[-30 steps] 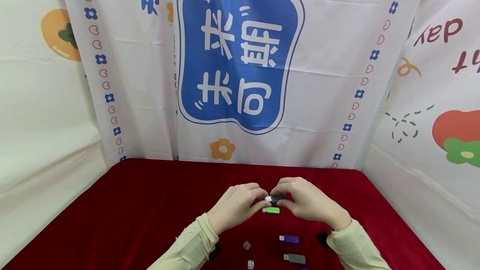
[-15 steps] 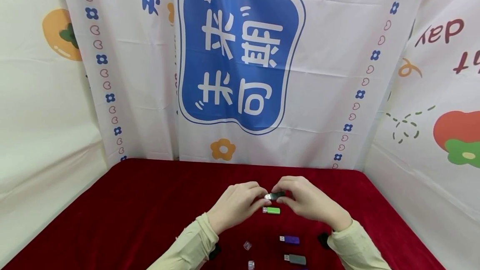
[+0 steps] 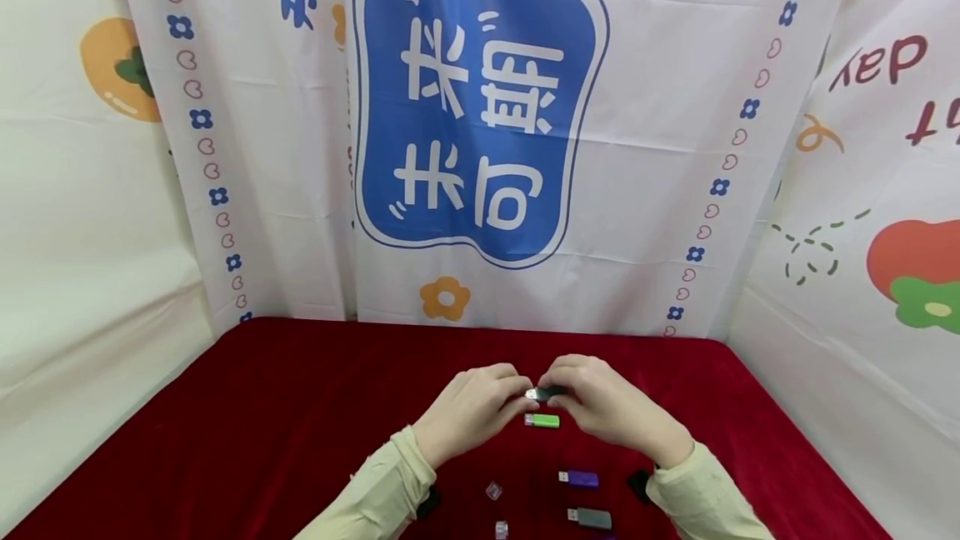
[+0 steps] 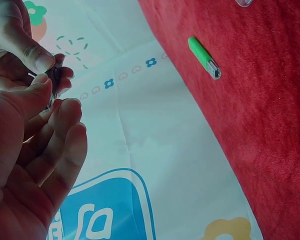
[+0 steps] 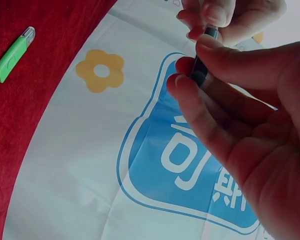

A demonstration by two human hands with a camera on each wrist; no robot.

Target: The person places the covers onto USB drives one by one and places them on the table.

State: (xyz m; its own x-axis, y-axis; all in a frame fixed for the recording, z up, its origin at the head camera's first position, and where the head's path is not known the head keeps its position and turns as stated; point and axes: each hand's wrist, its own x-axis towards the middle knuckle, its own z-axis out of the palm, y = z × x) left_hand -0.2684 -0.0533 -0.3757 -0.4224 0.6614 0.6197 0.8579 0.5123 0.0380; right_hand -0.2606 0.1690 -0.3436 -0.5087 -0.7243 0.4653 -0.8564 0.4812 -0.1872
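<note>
Between my two hands, above the red cloth, is a dark USB stick (image 3: 549,392) with a pale end at its left. My left hand (image 3: 468,409) pinches that pale end between thumb and fingertips. The dark body is gripped by the thumb and fingers of my right hand (image 3: 611,402). In the right wrist view the dark stick (image 5: 199,70) slants between the fingers of both hands. Just below the hands lies a green USB stick (image 3: 542,421) with a clear cap on its left end, seen also in the left wrist view (image 4: 200,51).
Nearer on the red cloth (image 3: 247,440) lie a purple USB stick (image 3: 579,478), a grey one (image 3: 589,517) and two small clear caps (image 3: 493,490). Dark objects show beside both sleeves (image 3: 640,484). Printed white curtains (image 3: 637,215) enclose the back and sides.
My right hand and forearm have shifted slightly left, and its fingers sit closer to the left hand's. Both hands keep their hold on the dark stick.
</note>
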